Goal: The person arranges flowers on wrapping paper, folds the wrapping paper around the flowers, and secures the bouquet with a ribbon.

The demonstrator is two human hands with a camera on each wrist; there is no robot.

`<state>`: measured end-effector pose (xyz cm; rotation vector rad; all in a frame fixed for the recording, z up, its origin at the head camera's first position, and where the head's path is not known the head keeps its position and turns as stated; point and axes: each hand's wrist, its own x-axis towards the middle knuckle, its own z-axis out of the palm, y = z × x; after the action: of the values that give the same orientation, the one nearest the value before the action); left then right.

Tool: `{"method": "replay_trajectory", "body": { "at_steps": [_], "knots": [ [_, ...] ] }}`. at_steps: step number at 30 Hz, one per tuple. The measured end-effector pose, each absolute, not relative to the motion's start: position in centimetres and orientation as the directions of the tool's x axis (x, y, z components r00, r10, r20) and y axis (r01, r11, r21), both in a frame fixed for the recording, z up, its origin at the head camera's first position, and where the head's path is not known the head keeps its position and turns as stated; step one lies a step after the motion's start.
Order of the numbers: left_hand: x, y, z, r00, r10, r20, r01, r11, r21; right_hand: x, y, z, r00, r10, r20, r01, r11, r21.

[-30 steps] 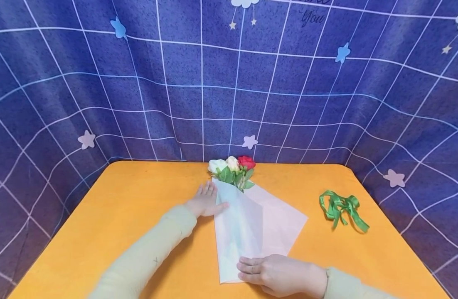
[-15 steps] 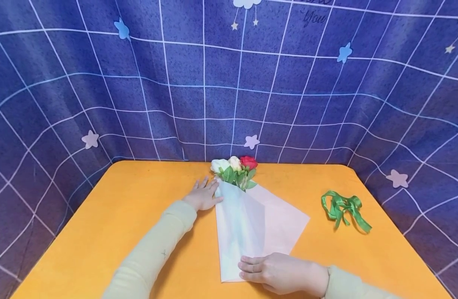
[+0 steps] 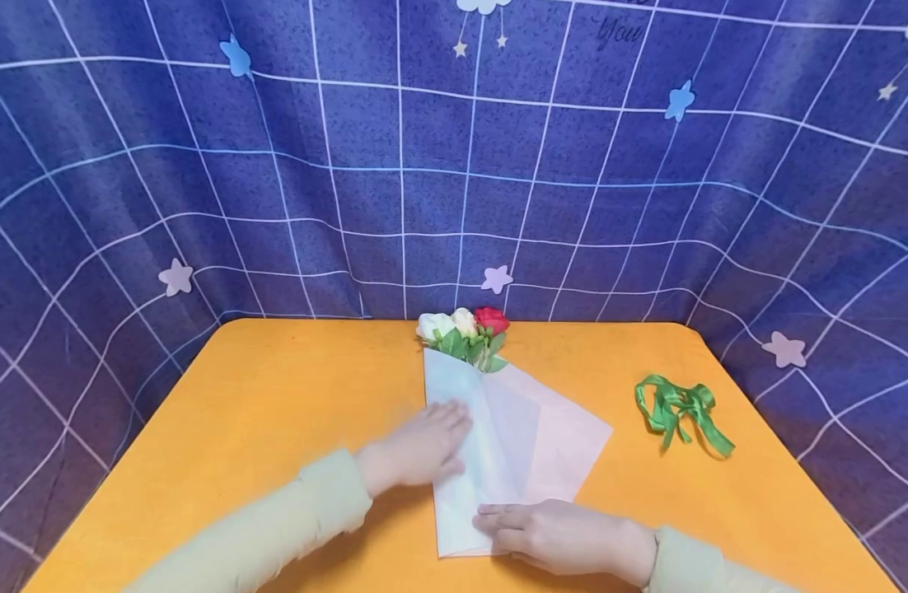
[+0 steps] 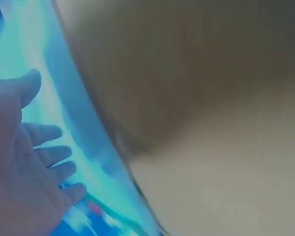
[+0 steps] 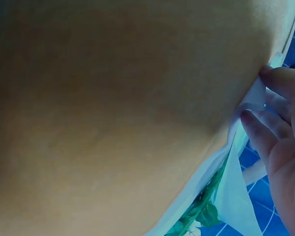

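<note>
A white sheet of wrapping paper [image 3: 454, 486] lies folded partly over on the orange table. Artificial roses poke out of its far end: a white rose [image 3: 435, 326], a cream rose [image 3: 465, 321] and a red rose [image 3: 491, 319], with green leaves; the folded paper hides their stems. My left hand [image 3: 428, 445], slightly blurred, is on the fold's left half. Its fingers [image 4: 56, 155] look straight and spread in the left wrist view. At the paper's near end, my right hand [image 3: 554, 537] pinches the edge, with digits on both sides of it in the right wrist view.
A loose green ribbon [image 3: 680, 412] lies bunched on the table's right side. The orange tabletop [image 3: 298, 371] reaches back to a blue curtain [image 3: 350, 198] with white grid lines and stars, which also hangs along both sides.
My left hand has moved from the paper's upper left edge toward me and right, onto the fold. The folded layer's right edge sits slightly further right. My right hand stays at the near end.
</note>
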<state>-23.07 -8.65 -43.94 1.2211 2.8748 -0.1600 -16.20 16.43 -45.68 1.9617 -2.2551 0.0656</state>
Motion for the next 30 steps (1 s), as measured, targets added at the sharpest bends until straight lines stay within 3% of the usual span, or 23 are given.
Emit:
{"method": "replay_trajectory", "body": {
  "at_steps": [5, 8, 11, 17, 23, 30],
  "knots": [
    [-17.6, -7.7, -43.5, -0.564, 0.821, -0.088, 0.822, 0.549, -0.152, -16.2, 16.5, -45.8, -0.089, -0.978, 0.188, -0.983, 0.117, 0.142],
    [-15.6, -7.7, -43.4, -0.517, 0.851, -0.092, 0.85, 0.497, -0.175, -16.2, 16.7, -45.9, -0.057, -0.975, 0.216, -0.985, 0.091, 0.149],
    [-14.7, -7.9, -43.5, -0.496, 0.866, -0.07, 0.861, 0.479, -0.173, -16.1, 16.9, -45.9, -0.048, -0.976, 0.213, -0.986, 0.08, 0.146],
    [-14.5, -8.5, -43.9, -0.476, 0.879, -0.024, 0.874, 0.47, -0.121, -15.3, 17.9, -45.1, -0.125, -0.985, 0.117, -0.986, 0.136, 0.093],
    [-14.6, -8.8, -44.5, -0.463, 0.886, -0.02, 0.886, 0.462, -0.04, -14.9, 19.3, -44.7, -0.117, -0.988, 0.101, -0.987, 0.127, 0.1],
    [-14.5, -8.6, -44.7, -0.448, 0.894, -0.028, 0.894, 0.448, -0.021, -15.8, 20.2, -44.5, -0.155, -0.964, 0.216, -0.976, 0.116, -0.184]
  ]
}}
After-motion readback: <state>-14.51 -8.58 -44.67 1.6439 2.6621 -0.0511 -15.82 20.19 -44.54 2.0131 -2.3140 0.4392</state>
